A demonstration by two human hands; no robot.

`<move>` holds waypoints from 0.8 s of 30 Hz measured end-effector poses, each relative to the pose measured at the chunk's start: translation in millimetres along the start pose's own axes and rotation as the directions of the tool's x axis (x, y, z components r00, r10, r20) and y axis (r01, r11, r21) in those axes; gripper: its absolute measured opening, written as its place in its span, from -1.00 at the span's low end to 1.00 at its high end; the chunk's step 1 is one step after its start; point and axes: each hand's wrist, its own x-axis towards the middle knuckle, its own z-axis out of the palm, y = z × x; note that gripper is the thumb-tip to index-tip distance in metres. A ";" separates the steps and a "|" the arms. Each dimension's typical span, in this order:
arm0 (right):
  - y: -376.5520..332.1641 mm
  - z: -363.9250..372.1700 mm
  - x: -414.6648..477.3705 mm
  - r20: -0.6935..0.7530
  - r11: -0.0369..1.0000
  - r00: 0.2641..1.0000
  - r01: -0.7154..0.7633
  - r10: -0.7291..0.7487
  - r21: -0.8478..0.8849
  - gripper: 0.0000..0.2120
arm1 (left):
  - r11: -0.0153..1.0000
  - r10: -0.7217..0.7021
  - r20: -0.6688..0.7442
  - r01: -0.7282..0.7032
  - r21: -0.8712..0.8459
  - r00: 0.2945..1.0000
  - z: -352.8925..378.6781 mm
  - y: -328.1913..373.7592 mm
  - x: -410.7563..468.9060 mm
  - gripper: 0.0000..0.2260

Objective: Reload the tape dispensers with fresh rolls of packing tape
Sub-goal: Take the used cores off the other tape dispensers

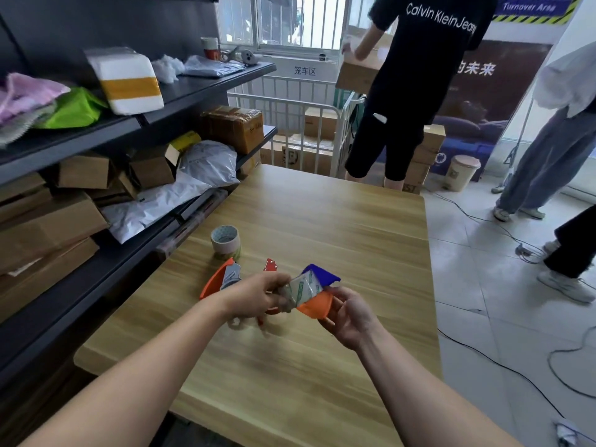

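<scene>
Above the wooden table (322, 221) my left hand (258, 293) pinches a stretch of clear printed tape (300, 290). My right hand (350, 314) grips an orange tape dispenser (316, 306) with a blue part (319, 274) at its top; the tape runs across its front. A second orange dispenser (217, 280) with a grey metal blade lies on the table left of my hands. A roll of packing tape (225, 241) stands on end behind it. A small red piece (270, 265) lies between the dispensers.
Dark shelves (129, 130) on the left hold cardboard boxes, plastic mailers and a wrapped white parcel. Two people stand beyond and right of the table. A white cage cart (300, 130) holds boxes. Cables run across the tiled floor (500, 317) at right.
</scene>
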 end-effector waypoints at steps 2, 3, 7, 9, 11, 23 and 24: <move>1.9 -1.1 3.6 -0.023 1.000 0.999 0.029 -0.030 -0.004 -0.94 | 1.000 0.000 0.009 0.000 -0.026 1.000 -8.1 -2.2 -1.7 -0.75; 2.8 -3.2 6.7 -0.049 0.999 0.997 0.054 -0.054 -0.005 -0.95 | 1.000 0.000 0.007 0.000 -0.017 1.000 -13.1 -4.9 -2.2 -0.76; 3.5 -11.3 10.6 -0.133 0.978 0.972 0.181 -0.194 -0.108 -0.83 | 0.999 -0.016 -0.053 0.018 0.044 0.998 -27.0 -12.9 -6.0 -0.79; 3.8 -12.2 9.7 -0.129 0.940 0.957 0.221 -0.261 -0.259 -0.84 | 0.999 -0.013 -0.111 0.018 0.041 0.994 -26.6 -12.0 -6.1 -0.78; 7.0 -13.3 10.6 -0.109 0.863 0.937 0.256 -0.333 -0.436 -0.84 | 0.999 -0.013 -0.160 0.020 0.038 0.987 -24.6 -14.1 -4.8 -0.71; 31.8 -22.8 12.6 0.010 0.071 0.895 0.046 -0.447 -0.996 -0.74 | 0.978 -0.067 -0.258 0.114 0.173 0.964 -16.2 -43.9 5.7 -0.87; 34.1 -21.6 13.4 0.030 0.006 0.896 0.037 -0.443 -0.999 -0.73 | 0.977 -0.063 -0.260 0.112 0.180 0.964 -17.1 -46.6 7.4 -0.88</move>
